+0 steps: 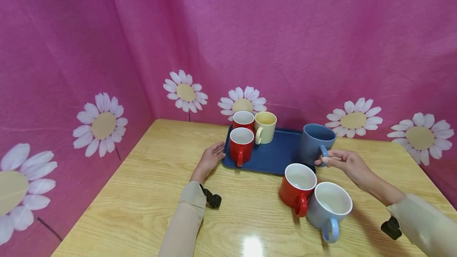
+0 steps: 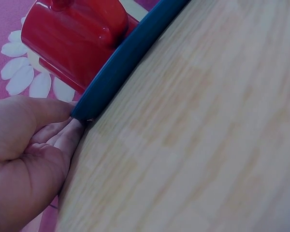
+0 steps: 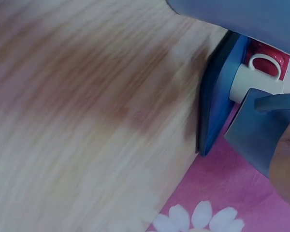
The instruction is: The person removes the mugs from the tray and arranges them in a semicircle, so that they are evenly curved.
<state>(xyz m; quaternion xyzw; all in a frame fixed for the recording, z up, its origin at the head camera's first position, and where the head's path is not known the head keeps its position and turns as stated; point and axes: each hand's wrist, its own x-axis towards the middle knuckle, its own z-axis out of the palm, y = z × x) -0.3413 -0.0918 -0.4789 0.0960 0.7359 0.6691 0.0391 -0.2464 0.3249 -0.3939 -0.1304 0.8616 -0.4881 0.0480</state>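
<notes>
A dark blue tray (image 1: 276, 156) lies on the table with two red mugs, the front one (image 1: 240, 146) and the rear one (image 1: 243, 118), and a cream mug (image 1: 265, 128) at its left end. The left hand (image 1: 210, 160) is at the tray's left edge; in the left wrist view its thumb and fingers (image 2: 70, 133) pinch the rim. With its fingers at the handle, the right hand (image 1: 348, 165) holds a blue-grey mug (image 1: 310, 146) over the tray's right end. A gap shows between that mug's base and the tray in the right wrist view.
In front of the tray's right corner stand another red mug (image 1: 294, 189) and a light blue mug (image 1: 321, 209), close together with handles toward the front. A pink curtain (image 1: 285, 31) with daisies hangs behind the wooden table (image 1: 143, 193).
</notes>
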